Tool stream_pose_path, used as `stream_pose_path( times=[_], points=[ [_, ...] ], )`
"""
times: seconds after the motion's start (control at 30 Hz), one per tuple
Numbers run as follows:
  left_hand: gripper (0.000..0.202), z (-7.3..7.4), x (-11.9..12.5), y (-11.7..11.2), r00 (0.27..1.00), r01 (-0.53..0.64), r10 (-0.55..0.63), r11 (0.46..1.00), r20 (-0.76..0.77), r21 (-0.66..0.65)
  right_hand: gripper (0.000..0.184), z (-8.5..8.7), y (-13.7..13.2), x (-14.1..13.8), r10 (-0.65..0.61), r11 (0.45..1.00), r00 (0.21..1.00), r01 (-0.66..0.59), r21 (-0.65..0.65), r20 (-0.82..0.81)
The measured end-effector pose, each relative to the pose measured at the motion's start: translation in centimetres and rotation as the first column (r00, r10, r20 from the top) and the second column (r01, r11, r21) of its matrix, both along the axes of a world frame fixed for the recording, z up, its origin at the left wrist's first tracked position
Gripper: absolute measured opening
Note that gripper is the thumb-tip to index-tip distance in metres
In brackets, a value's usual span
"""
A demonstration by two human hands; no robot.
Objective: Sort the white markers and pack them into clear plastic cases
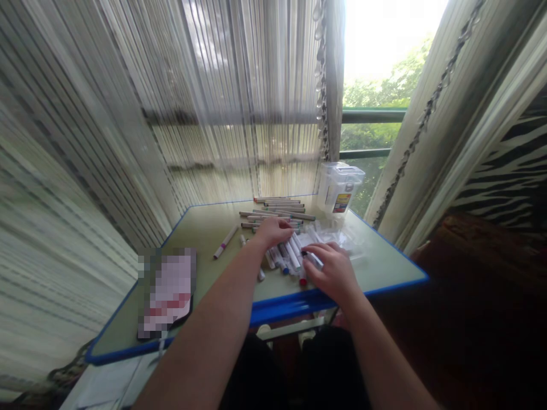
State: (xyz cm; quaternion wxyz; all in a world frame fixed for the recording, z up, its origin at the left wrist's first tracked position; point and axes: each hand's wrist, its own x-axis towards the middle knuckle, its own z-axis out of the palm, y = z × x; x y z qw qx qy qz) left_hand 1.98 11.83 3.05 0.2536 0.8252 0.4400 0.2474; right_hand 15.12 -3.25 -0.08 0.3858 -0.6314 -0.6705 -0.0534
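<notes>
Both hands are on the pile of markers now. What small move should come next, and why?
Probably close the right hand on the marker under its fingers and lift it free: both hands rest palm-down on the markers, the left hand further back, and neither plainly grips one yet.

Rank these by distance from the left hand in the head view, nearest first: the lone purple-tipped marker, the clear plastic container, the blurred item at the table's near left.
Measured from the left hand:
1. Lone purple-tipped marker, just to its left.
2. Clear plastic container, at the far right by the window.
3. Blurred item, near left corner of the table.
</notes>
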Motion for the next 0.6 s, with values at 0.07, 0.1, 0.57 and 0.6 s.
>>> stream_pose_path(
  times=[0.07,0.1,0.57,0.6],
  points=[
    [0.025,-0.03,0.04,0.05,0.999,0.010,-0.010,1.000,-0.032,0.013,0.026,-0.11,0.05,0.02,-0.010,1.000,1.000,0.010,0.008,0.002],
    [0.025,-0.05,0.04,0.12,0.999,0.018,-0.017,0.999,-0.044,0.027,0.026,-0.16,0.07,0.04,-0.010,1.000,1.000,0.009,0.014,0.005],
    [0.026,0.74,-0.02,-0.26,0.989,-0.060,0.086,0.977,-0.121,0.206,0.021,-0.76,0.47,0.37,0.015,0.996,1.000,-0.013,0.089,-0.018],
    [0.026,0.84,-0.08,-0.30,0.987,-0.095,0.122,0.970,-0.109,0.223,0.021,-0.78,0.51,0.37,0.015,0.996,0.999,-0.013,0.090,-0.028]
  ],
)
